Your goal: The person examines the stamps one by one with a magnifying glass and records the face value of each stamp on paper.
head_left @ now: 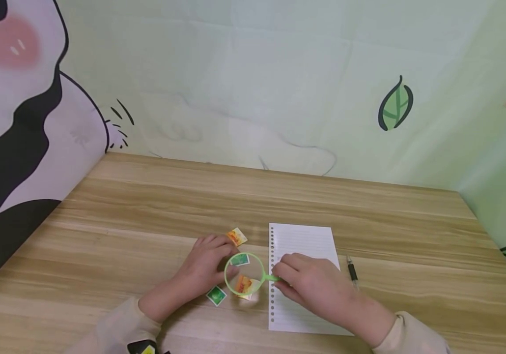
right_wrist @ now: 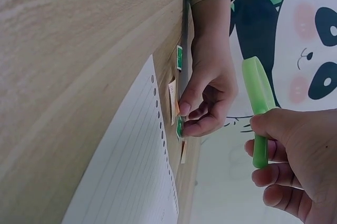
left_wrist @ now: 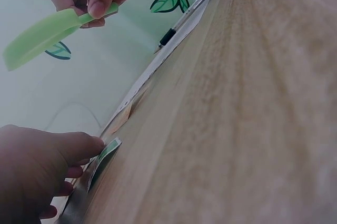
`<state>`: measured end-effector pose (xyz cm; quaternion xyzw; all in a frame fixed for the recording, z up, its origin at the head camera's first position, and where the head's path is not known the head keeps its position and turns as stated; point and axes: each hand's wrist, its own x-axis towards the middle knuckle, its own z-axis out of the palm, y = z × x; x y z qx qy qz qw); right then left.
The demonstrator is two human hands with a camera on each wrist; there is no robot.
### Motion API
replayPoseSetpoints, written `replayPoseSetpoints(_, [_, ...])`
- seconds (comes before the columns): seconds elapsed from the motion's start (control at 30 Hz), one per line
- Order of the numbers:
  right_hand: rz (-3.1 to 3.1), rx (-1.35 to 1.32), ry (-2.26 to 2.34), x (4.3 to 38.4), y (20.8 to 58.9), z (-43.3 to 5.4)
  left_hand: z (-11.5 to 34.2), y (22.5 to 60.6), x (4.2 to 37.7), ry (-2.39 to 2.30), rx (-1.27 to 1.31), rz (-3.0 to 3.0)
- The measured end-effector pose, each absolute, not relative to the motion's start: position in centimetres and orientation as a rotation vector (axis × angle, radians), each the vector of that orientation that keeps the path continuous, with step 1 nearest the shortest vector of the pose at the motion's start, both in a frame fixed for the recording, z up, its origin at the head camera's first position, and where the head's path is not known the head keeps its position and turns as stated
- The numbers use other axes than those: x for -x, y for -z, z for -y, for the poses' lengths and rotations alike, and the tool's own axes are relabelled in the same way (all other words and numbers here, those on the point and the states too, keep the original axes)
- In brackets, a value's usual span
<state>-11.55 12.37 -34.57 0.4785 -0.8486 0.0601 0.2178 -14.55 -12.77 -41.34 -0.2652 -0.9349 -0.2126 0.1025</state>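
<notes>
My right hand point(head_left: 312, 287) pinches the short handle of a light green magnifying glass point(head_left: 264, 276), its round lens raised over several small stamps on the table. Through the lens show a green stamp point(head_left: 240, 259) and an orange stamp point(head_left: 244, 285). My left hand point(head_left: 206, 265) rests low beside them, thumb and forefinger apart, fingertips right at the green stamp's edge point(right_wrist: 179, 127). Another green stamp point(head_left: 216, 295) lies nearer me, below the left hand. Beyond its fingers is an orange and cream stamp point(head_left: 237, 237).
A lined sheet of paper point(head_left: 303, 314) with punched holes lies under my right hand. To its right is a pen point(head_left: 352, 270) with a black grip. Printed cloth walls point(head_left: 244, 98) border the wooden table point(head_left: 169, 196) at the back and sides.
</notes>
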Motion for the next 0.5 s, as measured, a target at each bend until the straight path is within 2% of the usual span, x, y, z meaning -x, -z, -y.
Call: replayPoseSetpoints(0.5, [2.277,-1.308,-0.24,11.8,34.18,-12.61,12.8,41.41,14.66,0.596,0.772,2.775])
